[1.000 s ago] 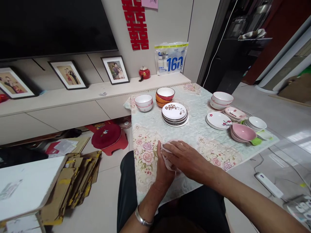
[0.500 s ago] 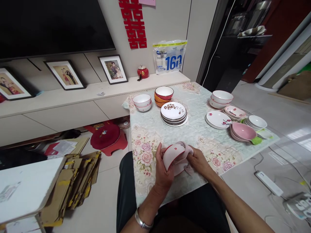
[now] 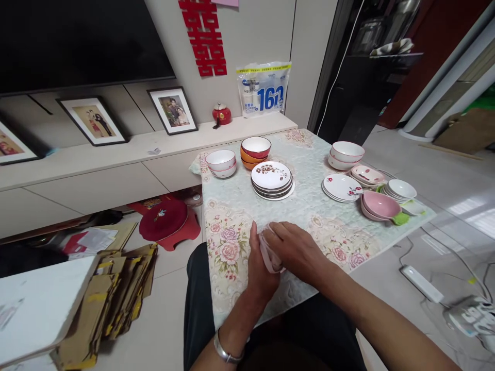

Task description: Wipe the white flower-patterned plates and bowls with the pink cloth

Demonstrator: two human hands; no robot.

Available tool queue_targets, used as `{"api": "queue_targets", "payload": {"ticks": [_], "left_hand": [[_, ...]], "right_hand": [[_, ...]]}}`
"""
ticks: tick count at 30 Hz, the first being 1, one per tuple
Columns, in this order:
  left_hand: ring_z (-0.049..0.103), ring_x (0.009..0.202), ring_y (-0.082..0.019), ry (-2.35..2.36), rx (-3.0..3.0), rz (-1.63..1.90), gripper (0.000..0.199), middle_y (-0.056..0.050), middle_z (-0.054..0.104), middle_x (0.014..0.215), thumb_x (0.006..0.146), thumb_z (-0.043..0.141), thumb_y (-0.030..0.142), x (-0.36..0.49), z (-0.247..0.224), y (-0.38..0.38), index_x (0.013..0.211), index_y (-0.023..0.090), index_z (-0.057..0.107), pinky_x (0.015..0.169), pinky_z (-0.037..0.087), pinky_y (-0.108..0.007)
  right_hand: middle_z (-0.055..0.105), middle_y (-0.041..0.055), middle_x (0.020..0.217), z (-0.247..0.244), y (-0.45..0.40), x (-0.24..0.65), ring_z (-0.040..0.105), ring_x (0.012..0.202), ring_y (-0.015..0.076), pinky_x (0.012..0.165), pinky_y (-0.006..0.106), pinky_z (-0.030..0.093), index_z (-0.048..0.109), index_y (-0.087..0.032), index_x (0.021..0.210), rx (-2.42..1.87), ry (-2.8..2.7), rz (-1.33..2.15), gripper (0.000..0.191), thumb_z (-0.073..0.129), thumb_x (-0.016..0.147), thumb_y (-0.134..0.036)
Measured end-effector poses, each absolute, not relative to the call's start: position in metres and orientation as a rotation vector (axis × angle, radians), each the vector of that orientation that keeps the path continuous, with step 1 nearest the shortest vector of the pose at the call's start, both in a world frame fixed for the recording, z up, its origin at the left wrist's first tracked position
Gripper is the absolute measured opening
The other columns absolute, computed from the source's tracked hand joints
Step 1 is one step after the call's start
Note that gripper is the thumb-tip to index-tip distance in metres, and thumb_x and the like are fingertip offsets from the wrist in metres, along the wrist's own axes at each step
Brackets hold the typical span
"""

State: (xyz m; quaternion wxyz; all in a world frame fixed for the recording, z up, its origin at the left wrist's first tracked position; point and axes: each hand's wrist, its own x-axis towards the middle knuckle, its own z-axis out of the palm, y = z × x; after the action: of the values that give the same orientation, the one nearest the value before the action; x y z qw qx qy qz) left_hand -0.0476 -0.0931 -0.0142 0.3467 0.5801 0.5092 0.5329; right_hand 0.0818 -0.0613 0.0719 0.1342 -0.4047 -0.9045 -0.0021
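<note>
Near the table's front edge my left hand (image 3: 262,275) is curled around a bowl from its left side, thumb pointing up. My right hand (image 3: 296,252) is pressed over the bowl and bunches a pale pink cloth (image 3: 269,257) against it. Hands and cloth hide nearly all of the bowl, whose red rim and white surface showed in the earlier view. Beyond my hands is a stack of white plates (image 3: 271,176) with a brown flower pattern. Behind it are orange and red bowls (image 3: 255,149), with stacked white bowls (image 3: 220,161) to their left.
At the table's right stand flowered plates (image 3: 341,186), pink bowls (image 3: 382,206), small white bowls (image 3: 401,189) and larger white bowls (image 3: 345,153). A flowered tablecloth (image 3: 228,247) covers the table. On the floor to the left are a red stool (image 3: 166,221) and flattened cardboard (image 3: 104,309).
My right hand has moved left with the cloth, from the bowl's right side to over it. The bowl has turned and is now mostly covered. The view has shifted slightly.
</note>
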Motion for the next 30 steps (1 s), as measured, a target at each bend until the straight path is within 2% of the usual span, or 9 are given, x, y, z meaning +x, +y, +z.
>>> {"api": "queue_targets", "payload": {"ticks": [4,7,10,13,15,17,22,26,30], "left_hand": [[0.064,0.109,-0.029,1.2,1.514,1.526,0.092,-0.014,0.062,0.121,0.08,0.065,0.031,-0.051,-0.027,-0.092,0.157,0.018,0.016,0.097,0.049,-0.046],[0.064,0.103,-0.026,1.151,1.422,1.602,0.08,-0.012,0.063,0.117,0.084,0.061,0.032,-0.052,-0.031,-0.091,0.154,0.018,0.023,0.093,0.051,-0.043],[0.064,0.106,-0.026,1.165,1.287,1.645,0.073,-0.012,0.064,0.117,0.086,0.06,0.033,-0.051,-0.031,-0.09,0.15,0.018,0.029,0.095,0.051,-0.043],[0.065,0.105,-0.026,1.27,1.165,1.629,0.064,-0.011,0.066,0.112,0.087,0.058,0.03,-0.051,-0.028,-0.09,0.146,0.019,0.036,0.097,0.05,-0.044],[0.065,0.106,-0.026,1.332,1.111,1.59,0.059,-0.01,0.067,0.112,0.087,0.056,0.026,-0.053,-0.026,-0.091,0.143,0.019,0.039,0.098,0.05,-0.044],[0.063,0.113,-0.027,1.347,1.131,1.514,0.064,-0.011,0.065,0.118,0.082,0.058,0.021,-0.055,-0.024,-0.091,0.143,0.019,0.04,0.102,0.048,-0.046],[0.056,0.124,-0.032,1.283,1.322,1.286,0.084,-0.014,0.057,0.137,0.067,0.067,0.014,-0.06,-0.014,-0.091,0.147,0.019,0.039,0.109,0.041,-0.05],[0.059,0.118,-0.032,1.227,1.422,1.28,0.093,-0.014,0.059,0.132,0.063,0.069,0.013,-0.059,-0.008,-0.088,0.15,0.018,0.036,0.104,0.045,-0.047],[0.06,0.117,-0.03,1.199,1.342,1.459,0.083,-0.012,0.062,0.129,0.07,0.068,0.018,-0.054,-0.015,-0.09,0.148,0.019,0.04,0.104,0.045,-0.043]], "right_hand": [[0.072,0.0091,0.114,0.055,-0.044,0.095,0.067,0.103,0.0226,0.088,0.033,0.053,0.067,-0.02,0.112,-1.208,-2.411,0.389,0.035,0.062,0.08,-0.008],[0.074,0.0092,0.112,0.03,-0.036,0.108,0.069,0.1,0.0226,0.089,0.034,0.052,0.068,-0.018,0.115,-1.254,-2.134,0.652,0.042,0.058,0.075,-0.01],[0.077,0.0063,0.102,0.01,-0.04,0.111,0.07,0.091,0.0224,0.082,0.033,0.054,0.072,-0.019,0.105,-1.344,-1.887,0.915,0.035,0.053,0.075,-0.016],[0.076,0.0043,0.087,0.0,-0.048,0.107,0.069,0.081,0.023,0.073,0.033,0.053,0.071,-0.019,0.088,-1.443,-1.728,0.993,0.025,0.049,0.078,-0.023],[0.075,0.0031,0.082,-0.001,-0.05,0.106,0.068,0.078,0.0231,0.071,0.033,0.053,0.07,-0.02,0.082,-1.482,-1.666,0.982,0.023,0.048,0.079,-0.024],[0.076,0.0031,0.087,0.001,-0.048,0.107,0.07,0.081,0.0232,0.074,0.034,0.055,0.072,-0.021,0.086,-1.461,-1.669,0.944,0.026,0.047,0.078,-0.022],[0.074,0.0113,0.115,0.018,-0.045,0.113,0.069,0.107,0.0248,0.092,0.038,0.055,0.07,-0.017,0.116,-1.27,-1.967,0.449,0.049,0.044,0.076,-0.006],[0.071,0.0153,0.121,0.032,-0.054,0.105,0.066,0.112,0.0261,0.096,0.04,0.055,0.066,-0.017,0.123,-1.188,-2.185,0.087,0.04,0.047,0.089,-0.008],[0.072,0.0138,0.118,0.031,-0.053,0.1,0.067,0.111,0.0253,0.095,0.038,0.055,0.067,-0.016,0.121,-1.135,-2.168,0.174,0.039,0.05,0.086,-0.007]]}}
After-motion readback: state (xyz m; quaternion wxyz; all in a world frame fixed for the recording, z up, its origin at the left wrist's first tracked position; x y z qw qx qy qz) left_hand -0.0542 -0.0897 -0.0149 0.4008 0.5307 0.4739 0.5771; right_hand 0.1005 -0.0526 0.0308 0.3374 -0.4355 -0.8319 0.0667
